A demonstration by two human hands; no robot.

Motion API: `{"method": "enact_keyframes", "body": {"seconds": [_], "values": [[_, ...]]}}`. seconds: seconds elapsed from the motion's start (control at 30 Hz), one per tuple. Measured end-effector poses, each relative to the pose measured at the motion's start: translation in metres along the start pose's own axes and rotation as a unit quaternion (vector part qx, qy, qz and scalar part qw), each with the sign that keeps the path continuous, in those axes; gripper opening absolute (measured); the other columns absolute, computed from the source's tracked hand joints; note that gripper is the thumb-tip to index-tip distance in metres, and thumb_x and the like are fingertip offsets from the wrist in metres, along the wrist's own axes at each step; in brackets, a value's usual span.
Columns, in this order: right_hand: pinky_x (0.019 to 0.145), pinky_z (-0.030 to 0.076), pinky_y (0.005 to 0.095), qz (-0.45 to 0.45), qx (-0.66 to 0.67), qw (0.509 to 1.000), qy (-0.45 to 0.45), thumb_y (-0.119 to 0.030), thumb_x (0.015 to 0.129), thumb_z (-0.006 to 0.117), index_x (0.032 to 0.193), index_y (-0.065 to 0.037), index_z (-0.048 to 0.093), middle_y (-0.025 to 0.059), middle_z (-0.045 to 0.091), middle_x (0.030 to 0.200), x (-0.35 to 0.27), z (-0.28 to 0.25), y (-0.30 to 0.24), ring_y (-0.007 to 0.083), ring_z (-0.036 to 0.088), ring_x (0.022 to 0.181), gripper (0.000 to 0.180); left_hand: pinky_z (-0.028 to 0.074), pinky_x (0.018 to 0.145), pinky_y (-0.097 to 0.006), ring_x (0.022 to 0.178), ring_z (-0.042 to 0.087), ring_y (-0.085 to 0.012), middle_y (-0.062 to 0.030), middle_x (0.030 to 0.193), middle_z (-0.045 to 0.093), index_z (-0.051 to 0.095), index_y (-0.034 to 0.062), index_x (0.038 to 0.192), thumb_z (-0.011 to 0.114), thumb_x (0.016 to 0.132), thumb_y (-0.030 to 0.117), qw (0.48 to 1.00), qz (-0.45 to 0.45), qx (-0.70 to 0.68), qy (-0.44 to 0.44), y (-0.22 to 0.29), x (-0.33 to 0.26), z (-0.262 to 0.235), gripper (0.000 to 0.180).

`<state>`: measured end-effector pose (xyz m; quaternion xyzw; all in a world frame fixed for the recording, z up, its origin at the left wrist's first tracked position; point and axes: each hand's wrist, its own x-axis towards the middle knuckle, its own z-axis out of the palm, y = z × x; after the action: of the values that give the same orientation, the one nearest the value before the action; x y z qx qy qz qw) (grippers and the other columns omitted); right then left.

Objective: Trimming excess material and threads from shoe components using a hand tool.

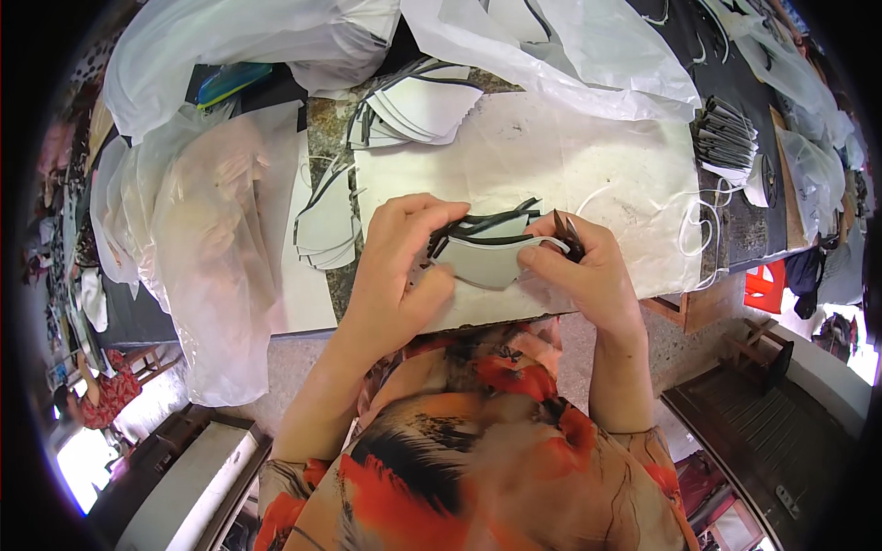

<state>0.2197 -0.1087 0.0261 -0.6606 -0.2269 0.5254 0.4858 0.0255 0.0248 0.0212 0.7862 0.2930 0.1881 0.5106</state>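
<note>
Over the near edge of the table, both hands hold a few curved white-grey cut pieces (482, 264) with black strips along their upper edges. My left hand (400, 257) grips them at the left end, thumb in front and fingers behind. At the right end, my right hand (588, 271) pinches them between thumb and fingers. A pair of dark thread snips (568, 237) is also tucked in the right hand, its points upward. Beneath the hands lies a large off-white sheet (551, 156). Fanned stacks of similar black-edged pieces (427, 106) rest beyond the left hand.
Translucent plastic bags (207, 239) cover the table's left side, and more plastic (588, 55) lies at the back. At the right are a bundle of pieces (726, 138) and loose white cord (706, 230). A wooden drawer (698, 308) juts below the edge. Another person (112, 390) is far left.
</note>
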Motion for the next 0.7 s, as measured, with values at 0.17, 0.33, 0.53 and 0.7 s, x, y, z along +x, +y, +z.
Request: {"method": "enact_keyframes", "body": {"seconds": [0.17,0.33,0.53,0.7], "values": [[0.062,0.041,0.0198,-0.014,-0.008,1.000,-0.026,-0.014,0.089,0.075,0.099,0.000,0.068,-0.0046,0.062,0.083,0.002,0.003,0.002,0.0016,0.052,0.074,0.019,0.037,0.109,-0.046,0.123,0.049,-0.0355,-0.0124,0.122,0.058,0.071,0.0043,0.103,0.074,0.083,0.020,0.988,0.099,0.106,-0.058,0.000,0.016,0.005,0.025],[0.062,0.042,0.0205,-0.018,-0.046,0.999,0.002,-0.013,0.089,0.076,0.099,0.000,0.069,-0.0046,0.063,0.083,0.005,0.000,0.009,0.0014,0.053,0.074,0.017,0.031,0.115,-0.044,0.140,0.039,-0.0367,-0.0088,0.129,0.058,0.069,0.0038,0.096,0.072,0.090,0.018,0.983,0.081,0.086,-0.143,-0.018,0.025,0.000,0.016],[0.063,0.043,0.0205,0.006,0.033,0.999,0.006,-0.012,0.088,0.076,0.098,0.000,0.070,-0.0038,0.065,0.081,0.007,-0.003,0.014,0.0021,0.054,0.072,0.016,0.029,0.118,-0.046,0.145,0.034,-0.0368,-0.0061,0.130,0.060,0.070,0.0045,0.102,0.067,0.092,0.013,0.978,0.050,0.056,-0.193,-0.027,0.029,-0.007,0.013],[0.063,0.044,0.0205,0.027,0.076,0.997,0.001,-0.009,0.086,0.078,0.097,0.000,0.071,-0.0030,0.066,0.080,0.007,-0.003,0.016,0.0029,0.056,0.071,0.016,0.027,0.120,-0.045,0.148,0.032,-0.0361,-0.0052,0.130,0.061,0.070,0.0037,0.104,0.062,0.091,0.004,0.974,0.041,0.040,-0.218,-0.027,0.033,-0.011,0.015]]}}
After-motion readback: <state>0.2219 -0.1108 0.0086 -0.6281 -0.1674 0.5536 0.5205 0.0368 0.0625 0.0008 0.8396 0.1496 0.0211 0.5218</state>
